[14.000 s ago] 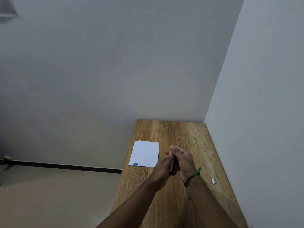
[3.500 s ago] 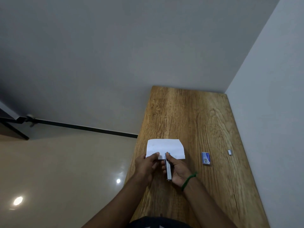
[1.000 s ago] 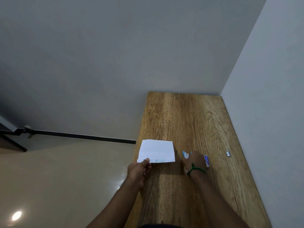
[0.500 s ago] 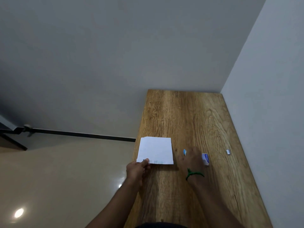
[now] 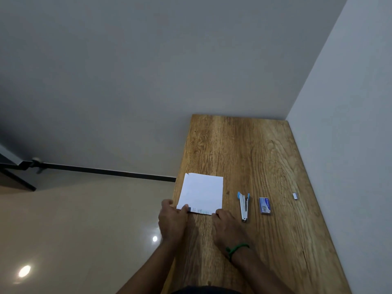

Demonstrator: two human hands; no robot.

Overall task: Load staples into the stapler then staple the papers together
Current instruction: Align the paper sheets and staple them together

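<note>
The papers (image 5: pixel 201 193) lie flat at the table's (image 5: pixel 244 145) left edge. The left hand (image 5: pixel 171 221) pinches their near left corner; the right hand (image 5: pixel 226 227) touches the near right corner, grip unclear. The stapler (image 5: pixel 244 205) lies just right, then the staple box (image 5: pixel 264 205).

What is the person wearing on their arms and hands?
Both forearms are bare, with no sleeves showing. The right hand has a thin green band around its wrist. The left hand wears nothing: no gloves, rings or watch are visible.
</note>
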